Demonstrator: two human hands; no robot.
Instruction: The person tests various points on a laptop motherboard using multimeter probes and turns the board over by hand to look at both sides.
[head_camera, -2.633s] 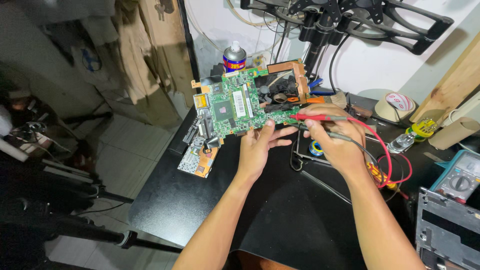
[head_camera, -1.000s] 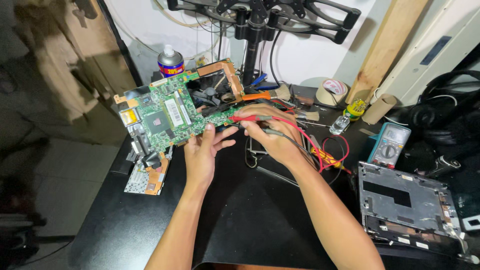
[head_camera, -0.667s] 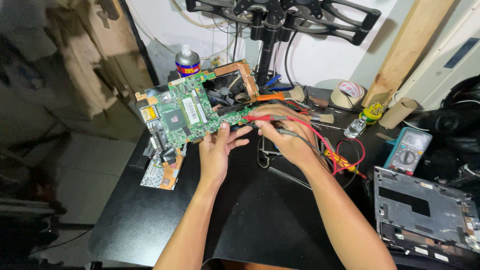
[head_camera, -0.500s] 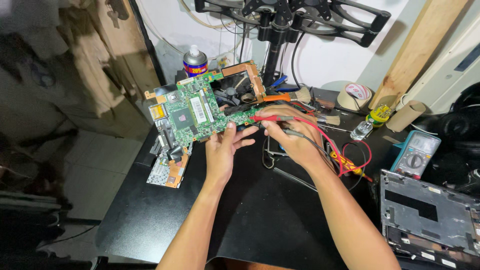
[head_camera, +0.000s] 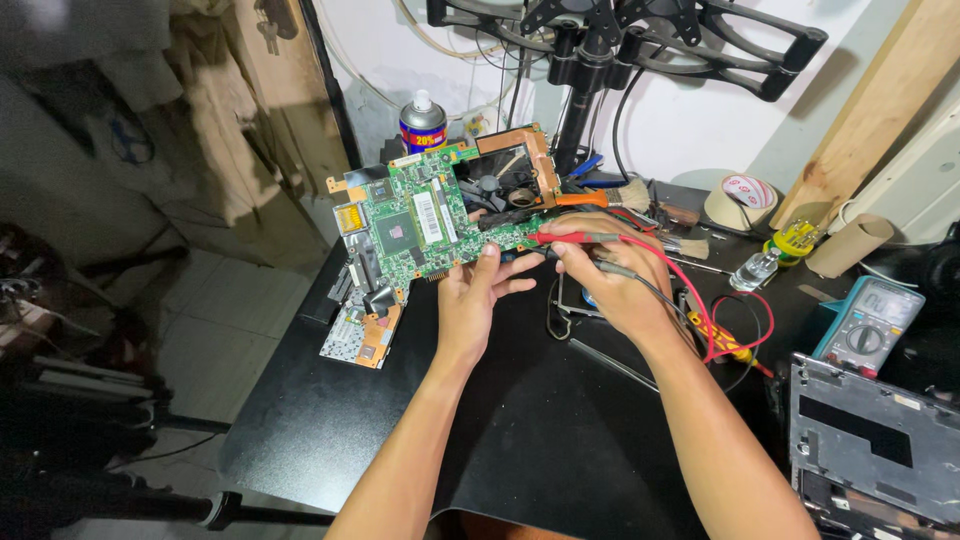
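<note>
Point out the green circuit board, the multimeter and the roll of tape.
green circuit board (head_camera: 415, 225), head view, on its dark central chip.
multimeter (head_camera: 868, 325), head view, near its dial.
roll of tape (head_camera: 741, 200), head view, on its top face.

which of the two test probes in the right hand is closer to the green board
The red probe: its tip reaches the motherboard edge. The black probe lies lower in the right hand, farther back.

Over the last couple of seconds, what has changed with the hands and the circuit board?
Little: the camera view shifted, nothing was picked up or let go. The left hand still props up the green circuit board, and the right hand still holds the red probe and the black probe at its edge. The meter stayed put.
</note>
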